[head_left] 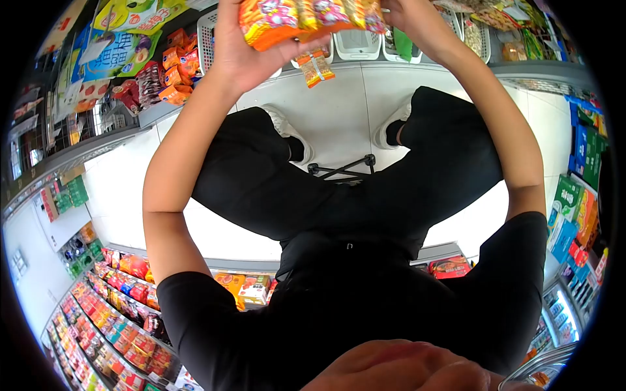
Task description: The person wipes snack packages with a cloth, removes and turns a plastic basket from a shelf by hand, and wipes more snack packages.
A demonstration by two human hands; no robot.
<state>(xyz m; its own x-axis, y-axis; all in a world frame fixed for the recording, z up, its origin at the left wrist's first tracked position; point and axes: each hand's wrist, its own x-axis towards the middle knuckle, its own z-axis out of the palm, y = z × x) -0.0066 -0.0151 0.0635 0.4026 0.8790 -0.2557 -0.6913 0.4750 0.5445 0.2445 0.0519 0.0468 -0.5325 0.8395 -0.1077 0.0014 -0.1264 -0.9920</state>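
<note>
Both forearms (186, 146) reach forward, left hand (242, 60) curled in a grip, right hand (405, 12) partly cropped.

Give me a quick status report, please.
Left hand gripping shiny orange-and-yellow plastic snack packets. Right hand at their right end, grip cropped. Small orange plastic packet below, white plastic basket beyond; no obstruction visible.

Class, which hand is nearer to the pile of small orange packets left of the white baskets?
Left. The left hand is just right of the orange packets, apart from them; the right hand is farther right, at the far end of the snack packs.
</note>
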